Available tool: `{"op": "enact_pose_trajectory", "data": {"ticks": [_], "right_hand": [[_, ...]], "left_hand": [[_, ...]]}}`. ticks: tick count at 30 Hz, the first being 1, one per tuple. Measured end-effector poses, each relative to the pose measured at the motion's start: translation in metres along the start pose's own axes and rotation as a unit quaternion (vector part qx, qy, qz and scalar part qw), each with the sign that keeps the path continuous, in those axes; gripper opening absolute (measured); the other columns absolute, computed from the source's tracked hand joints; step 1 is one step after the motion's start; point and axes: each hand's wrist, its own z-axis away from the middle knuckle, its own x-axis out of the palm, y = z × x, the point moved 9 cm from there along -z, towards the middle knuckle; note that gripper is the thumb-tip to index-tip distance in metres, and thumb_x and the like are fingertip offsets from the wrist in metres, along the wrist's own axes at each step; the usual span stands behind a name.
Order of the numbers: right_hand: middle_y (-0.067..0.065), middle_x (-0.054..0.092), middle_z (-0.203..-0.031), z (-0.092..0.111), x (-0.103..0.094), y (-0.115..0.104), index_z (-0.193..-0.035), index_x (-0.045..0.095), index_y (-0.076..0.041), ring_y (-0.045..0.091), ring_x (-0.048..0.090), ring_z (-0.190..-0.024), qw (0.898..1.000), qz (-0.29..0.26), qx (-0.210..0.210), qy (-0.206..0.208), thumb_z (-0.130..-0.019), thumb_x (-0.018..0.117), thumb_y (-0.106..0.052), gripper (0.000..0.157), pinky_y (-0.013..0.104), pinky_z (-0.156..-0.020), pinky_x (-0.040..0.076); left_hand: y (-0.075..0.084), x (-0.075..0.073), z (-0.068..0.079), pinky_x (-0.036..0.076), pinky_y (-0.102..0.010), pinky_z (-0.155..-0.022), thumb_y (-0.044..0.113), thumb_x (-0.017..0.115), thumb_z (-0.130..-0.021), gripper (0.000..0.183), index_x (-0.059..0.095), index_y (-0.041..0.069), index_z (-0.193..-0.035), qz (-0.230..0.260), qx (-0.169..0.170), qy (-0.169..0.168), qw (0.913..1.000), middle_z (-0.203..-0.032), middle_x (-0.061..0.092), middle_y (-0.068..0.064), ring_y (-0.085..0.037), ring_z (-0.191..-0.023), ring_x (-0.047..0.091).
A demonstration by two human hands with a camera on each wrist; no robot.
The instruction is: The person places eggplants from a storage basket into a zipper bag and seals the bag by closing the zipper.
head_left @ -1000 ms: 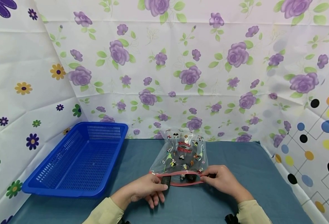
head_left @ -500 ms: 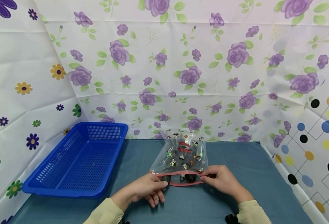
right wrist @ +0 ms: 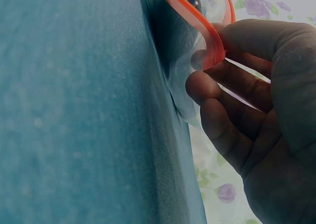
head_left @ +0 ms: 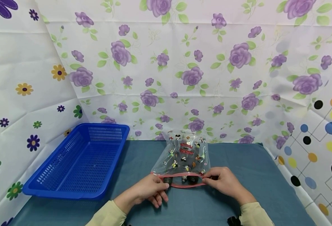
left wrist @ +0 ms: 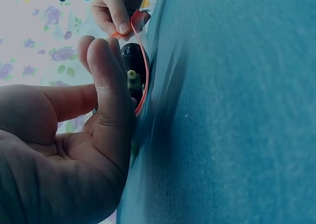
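A clear zip bag [head_left: 180, 157] with cartoon figures and a red rim lies on the table, mouth facing me. Several dark things show in it. One is rounded, glossy and black [head_left: 193, 179]; beside it is a smaller piece with a pale stem-like tip [left wrist: 132, 74]. Another dark greenish end [head_left: 168, 180] sits inside the left side of the mouth. My left hand [head_left: 147, 190] holds the bag's left corner near its thumb, lower fingers loosely bent; its exact grip is partly hidden. My right hand [head_left: 225, 182] pinches the right end of the red rim [right wrist: 215, 51] between thumb and fingers.
A blue plastic basket [head_left: 109, 188] with slotted walls stands to the left of the bag. Blue-green cloth [head_left: 233, 157] covers the table. Flowered and dotted sheets [head_left: 154, 78] rise behind and at both sides.
The dark greenish thing by my left thumb has gone farther into the bag, so less of it sticks out. My left fingers shift slightly; the right hand stays put.
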Motion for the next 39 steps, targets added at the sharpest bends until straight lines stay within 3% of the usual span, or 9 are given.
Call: {"op": "enact_pose_trajectory", "data": {"ticks": [24, 32, 39], "right_hand": [[-0.016, 0.071, -0.085, 0.0, 0.001, 0.002, -0.094, 0.082, -0.028, 0.011, 0.063, -0.062, 1.0, -0.001, 0.008, -0.007, -0.092, 0.078, -0.036, 0.009, 0.03, -0.052, 0.052], [-0.016, 0.071, -0.085, 0.0, 0.001, 0.001, -0.094, 0.082, -0.029, 0.011, 0.063, -0.062, 1.0, 0.001, 0.007, -0.006, -0.092, 0.077, -0.037, 0.01, 0.03, -0.052, 0.052], [-0.016, 0.071, -0.085, 0.0, 0.002, 0.002, -0.096, 0.082, -0.029, 0.011, 0.063, -0.063, 1.0, 0.003, 0.009, -0.006, -0.092, 0.077, -0.038, 0.011, 0.03, -0.052, 0.051]], "left_hand": [[-0.008, -0.004, -0.006, 0.058, -0.031, -0.054, 0.019, 0.059, -0.104, 0.033, 0.067, -0.012, -0.112, 0.035, -0.004, 0.026, 0.999, -0.084, 0.076, -0.016, -0.012, -0.054, 0.065], [-0.009, -0.007, -0.006, 0.058, -0.03, -0.055, 0.017, 0.058, -0.103, 0.033, 0.065, -0.01, -0.12, 0.043, -0.007, 0.047, 0.998, -0.088, 0.076, -0.015, -0.01, -0.056, 0.065], [-0.011, -0.01, -0.006, 0.058, -0.031, -0.052, 0.021, 0.06, -0.104, 0.033, 0.069, -0.009, -0.112, 0.018, -0.013, 0.069, 0.9974, -0.086, 0.076, -0.015, -0.01, -0.052, 0.064]]}}
